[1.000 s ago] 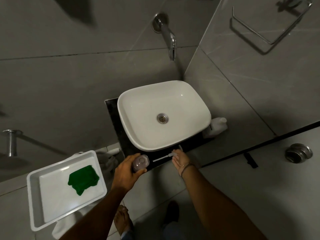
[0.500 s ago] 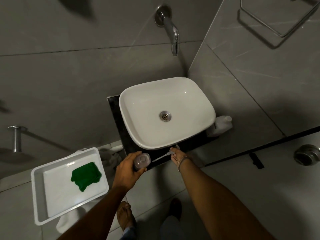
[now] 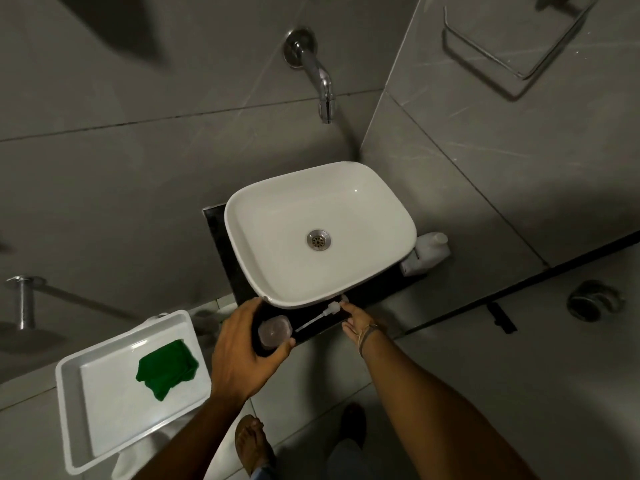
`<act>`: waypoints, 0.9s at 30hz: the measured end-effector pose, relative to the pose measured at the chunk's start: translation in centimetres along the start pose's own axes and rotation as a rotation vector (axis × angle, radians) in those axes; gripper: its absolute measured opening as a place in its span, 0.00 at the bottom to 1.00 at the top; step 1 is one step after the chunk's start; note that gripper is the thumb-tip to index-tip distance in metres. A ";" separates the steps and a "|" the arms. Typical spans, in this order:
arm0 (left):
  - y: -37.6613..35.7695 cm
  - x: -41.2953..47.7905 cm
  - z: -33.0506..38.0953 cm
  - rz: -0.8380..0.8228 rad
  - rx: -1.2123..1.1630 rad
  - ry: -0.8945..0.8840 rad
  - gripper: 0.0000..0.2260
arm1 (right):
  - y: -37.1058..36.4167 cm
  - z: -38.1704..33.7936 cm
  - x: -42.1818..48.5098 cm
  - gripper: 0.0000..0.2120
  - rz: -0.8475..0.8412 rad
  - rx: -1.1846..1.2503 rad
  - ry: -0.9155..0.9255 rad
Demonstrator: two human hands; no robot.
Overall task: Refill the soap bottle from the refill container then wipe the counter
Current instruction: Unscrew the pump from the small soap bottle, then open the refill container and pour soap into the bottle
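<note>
At the near left, a white tray (image 3: 74, 410) holds a green cloth (image 3: 167, 368), untouched as before and kept for the wiping. Just right of it, the left hand (image 3: 242, 351) still wraps its curled fingers around the soap bottle (image 3: 273, 332), which stands on the dark counter (image 3: 221, 233) in front of the white basin (image 3: 320, 233); its mouth is open. The right hand (image 3: 358, 323) has pulled slightly right and now pinches the pump head (image 3: 332, 308), its tube lying flat on the counter, where it pressed a second ago. So the pump seems parked, and pouring should come next. The refill container (image 3: 429, 249) waits at the far right beside the basin, not yet picked up.
</note>
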State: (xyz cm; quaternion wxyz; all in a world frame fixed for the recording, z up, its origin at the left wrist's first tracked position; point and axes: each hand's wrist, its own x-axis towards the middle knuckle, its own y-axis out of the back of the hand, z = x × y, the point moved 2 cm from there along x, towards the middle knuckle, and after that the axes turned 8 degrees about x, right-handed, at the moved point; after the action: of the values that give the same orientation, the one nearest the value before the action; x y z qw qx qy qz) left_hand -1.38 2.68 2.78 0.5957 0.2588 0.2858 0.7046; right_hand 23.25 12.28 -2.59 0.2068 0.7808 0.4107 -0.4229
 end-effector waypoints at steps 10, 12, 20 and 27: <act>-5.8 7.3 14.8 -0.078 0.247 -0.414 0.33 | 8.1 -8.2 -2.4 0.11 0.184 -0.002 0.255; -8.6 9.0 18.2 -0.127 0.306 -0.420 0.34 | 9.6 -11.0 -2.6 0.12 0.229 -0.071 0.370; -19.5 15.5 26.4 -0.285 0.504 -0.346 0.42 | 10.8 -20.6 -3.2 0.09 0.341 -0.735 0.934; -25.1 18.4 27.9 -0.297 0.594 -0.203 0.41 | 9.6 -24.6 -0.7 0.20 0.242 -1.081 1.043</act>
State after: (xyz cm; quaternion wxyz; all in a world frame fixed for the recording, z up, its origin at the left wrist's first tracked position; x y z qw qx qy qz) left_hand 32.77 26.71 4.99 0.6158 0.4450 0.4523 0.4671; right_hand 42.92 22.88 11.43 0.3844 0.7091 0.5169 0.2866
